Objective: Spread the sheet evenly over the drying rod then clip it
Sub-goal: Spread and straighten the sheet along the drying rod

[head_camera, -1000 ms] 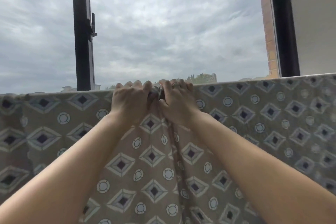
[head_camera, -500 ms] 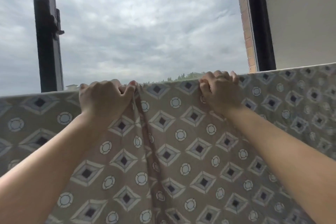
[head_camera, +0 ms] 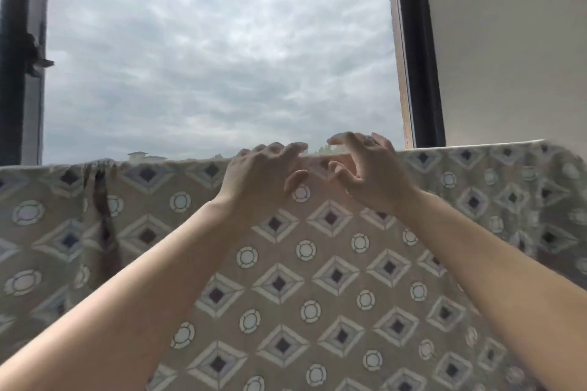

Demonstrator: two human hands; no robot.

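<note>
Reaching up from the bottom corners: two bare forearms, converging toward the middle of the view. Hanging broad behind them and filling the lower half: a beige fabric sheet (head_camera: 305, 295) printed with white-edged diamonds and small white rings, draped over the drying rod, itself hidden under the top fold. Lying mostly flat across the width, yet gathered into one dark vertical pleat (head_camera: 103, 219) toward the left end, well apart from both hands. Poised at the sheet's upper edge near the centre: the left hand (head_camera: 260, 178), fingers loosely curved and spread, tips over the edge, thumb held away, pinching nothing. Just beside it: the right hand (head_camera: 371, 178), a thin ring (head_camera: 368, 140) on one finger, fingers bent claw-like and parted, likewise grasping nothing; contact with the cloth too blurred to tell for either hand. Beyond the top edge: a dark window frame (head_camera: 422, 73), one upright at the far left, another right of centre, with a pale plain wall (head_camera: 508, 41) further right. Farthest off: a low distant rooftop (head_camera: 144, 155) just above the sheet line, and a grey, heavily clouded sky (head_camera: 206, 57).
</note>
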